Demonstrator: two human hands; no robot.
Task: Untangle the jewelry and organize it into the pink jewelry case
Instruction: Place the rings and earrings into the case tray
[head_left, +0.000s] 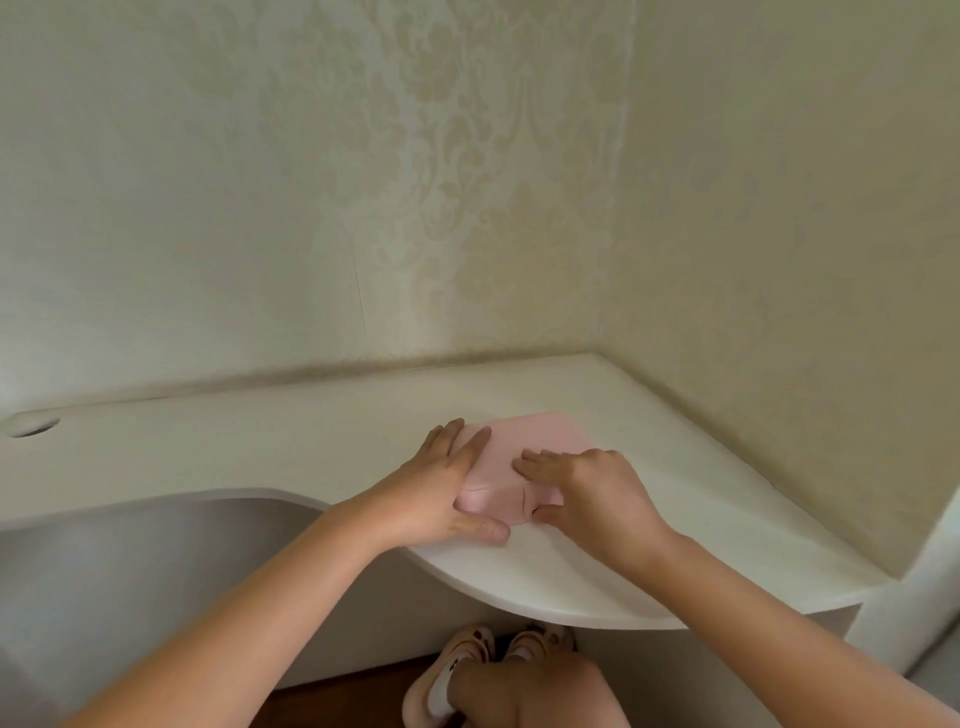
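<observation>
Desk (260, 447) — one pink case (540, 436), two hands (441, 493) (592, 493)

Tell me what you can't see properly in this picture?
- Inside of the pink jewelry case: head view, it looks shut, so any jewelry is hidden.
- Case's front edge: partly covered by the left hand and right hand.
- Slippers: cut off by the table edge and a knee.
- Table's round hole: too dark inside.

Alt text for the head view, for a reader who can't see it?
Both hands rest flat on a closed pink jewelry case on a white desk in a wallpapered corner: the left hand on its left side, the right hand on its right, thumbs at its front edge. No jewelry shows.
</observation>
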